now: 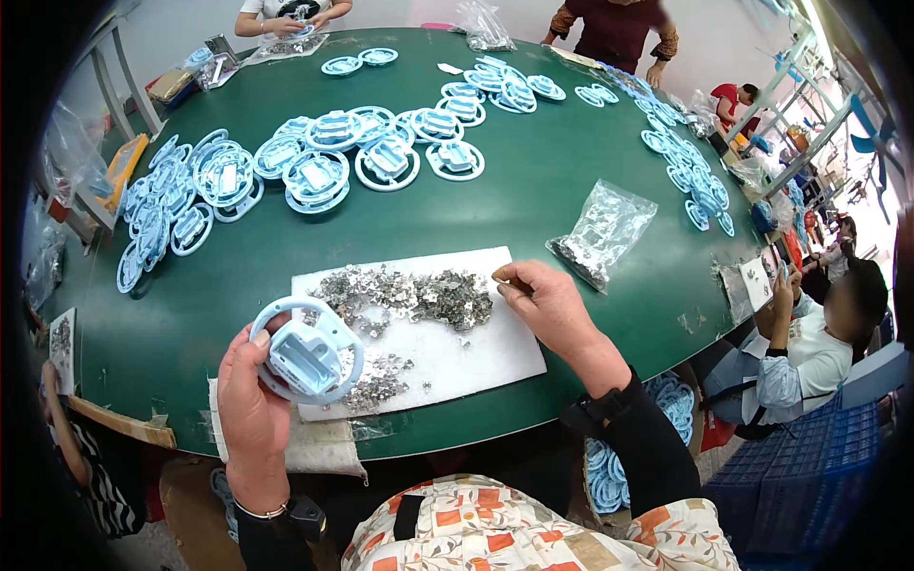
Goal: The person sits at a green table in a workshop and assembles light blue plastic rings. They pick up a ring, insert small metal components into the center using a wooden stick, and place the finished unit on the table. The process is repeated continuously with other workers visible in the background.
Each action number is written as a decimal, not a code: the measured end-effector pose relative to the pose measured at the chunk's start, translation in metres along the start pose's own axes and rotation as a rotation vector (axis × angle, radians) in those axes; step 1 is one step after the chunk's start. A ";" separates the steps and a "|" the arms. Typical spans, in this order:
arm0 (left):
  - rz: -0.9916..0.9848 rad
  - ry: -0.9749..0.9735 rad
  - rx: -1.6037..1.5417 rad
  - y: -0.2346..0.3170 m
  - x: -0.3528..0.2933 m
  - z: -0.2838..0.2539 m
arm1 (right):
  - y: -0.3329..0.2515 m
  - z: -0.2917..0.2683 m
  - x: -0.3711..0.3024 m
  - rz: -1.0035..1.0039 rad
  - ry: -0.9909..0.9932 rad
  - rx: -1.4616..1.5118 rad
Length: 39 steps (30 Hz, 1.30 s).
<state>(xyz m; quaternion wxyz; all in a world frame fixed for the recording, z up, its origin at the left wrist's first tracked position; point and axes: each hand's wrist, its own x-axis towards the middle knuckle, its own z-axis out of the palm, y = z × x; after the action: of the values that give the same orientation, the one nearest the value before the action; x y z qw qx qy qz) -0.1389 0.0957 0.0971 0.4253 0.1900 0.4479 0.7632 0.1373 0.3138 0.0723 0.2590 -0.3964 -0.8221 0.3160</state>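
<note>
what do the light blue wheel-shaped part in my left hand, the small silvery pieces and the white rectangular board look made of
Light blue wheel-shaped part, in the left hand: probably moulded plastic, satin; uniform colour, smoothly rounded rim.
Small silvery pieces: likely metal, shiny; bright glints among grey.
White rectangular board: matte, possibly foam; pale, flat surface, though the look leaves this open.

The scene is bright and fairly evenly lit, strongest at the upper right, where the room washes out to near white. Shadows around the pale blue, wheel-shaped plastic pieces (317,174) look soft. Highlights streak the clear, crinkled plastic bag (617,224) and speckle the small silvery metal pieces (457,300). The broad, smooth green counter (514,214) has a mild sheen; fisheye distortion bends its edges, black vignetting closes in at the corners and sides, and far-right details turn soft
</note>
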 end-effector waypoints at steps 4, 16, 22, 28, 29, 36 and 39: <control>-0.014 0.098 0.001 -0.006 -0.014 -0.002 | -0.002 0.005 0.016 -0.021 -0.052 -0.122; -0.207 -0.142 0.068 -0.035 -0.027 0.048 | 0.001 -0.010 -0.002 0.067 -0.039 0.127; -0.254 -0.244 0.127 -0.059 -0.021 0.073 | -0.020 -0.022 -0.032 0.065 -0.051 0.321; -0.258 -0.276 0.197 -0.074 -0.020 0.083 | -0.020 -0.032 -0.042 -0.035 -0.053 0.272; -0.259 -0.276 0.199 -0.076 -0.021 0.085 | -0.017 -0.032 -0.042 -0.052 -0.049 0.243; -0.324 -0.267 0.254 -0.075 -0.031 0.094 | 0.002 -0.027 -0.050 -0.080 -0.035 0.140; -0.345 -0.228 0.266 -0.072 -0.033 0.104 | 0.001 -0.024 -0.051 -0.079 -0.052 0.078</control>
<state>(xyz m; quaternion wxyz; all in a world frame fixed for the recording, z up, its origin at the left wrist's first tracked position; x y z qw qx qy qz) -0.0154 0.1400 0.0941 0.5685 0.2501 0.5194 0.5869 0.1821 0.2797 0.0787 0.2650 -0.3448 -0.8308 0.3474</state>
